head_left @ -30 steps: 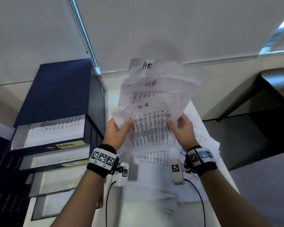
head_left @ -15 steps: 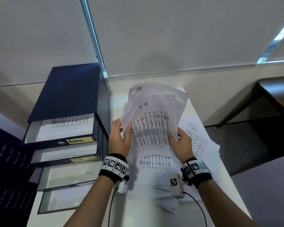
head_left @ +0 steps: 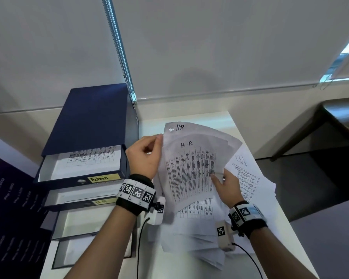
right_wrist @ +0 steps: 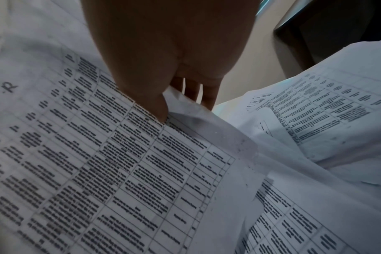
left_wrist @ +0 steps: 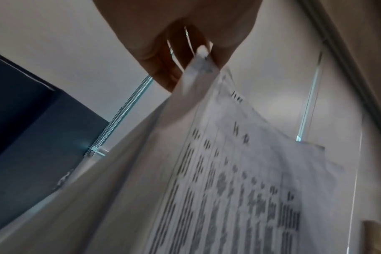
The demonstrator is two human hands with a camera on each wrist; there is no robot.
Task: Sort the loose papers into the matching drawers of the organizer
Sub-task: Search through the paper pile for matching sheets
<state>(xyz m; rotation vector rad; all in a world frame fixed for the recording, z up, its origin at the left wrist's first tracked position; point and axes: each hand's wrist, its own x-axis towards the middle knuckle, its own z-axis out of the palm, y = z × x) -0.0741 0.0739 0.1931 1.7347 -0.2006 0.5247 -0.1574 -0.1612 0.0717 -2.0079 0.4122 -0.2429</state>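
A small sheaf of printed sheets marked "HR" [head_left: 191,166] is held tilted above the white table. My left hand [head_left: 147,156] pinches its upper left corner [left_wrist: 201,67] between thumb and fingers. My right hand [head_left: 225,184] grips the right edge, thumb [right_wrist: 157,106] on the printed face and fingers behind. The dark blue drawer organizer [head_left: 89,125] stands at the left with its drawers pulled out. The top one, labelled "Admin" [head_left: 102,178], holds a printed sheet. Below it is the drawer labelled "HR" [head_left: 102,202].
More loose printed papers [head_left: 248,178] lie spread over the table [head_left: 216,117] under and to the right of my hands. Two lower drawers [head_left: 79,224] also stand out at the table's front left. A dark wooden desk [head_left: 340,117] is off to the right.
The sheaf has come down from near upright to a lower tilt. My left hand moved up from the left edge to the top left corner; the right hand stays on the right edge.
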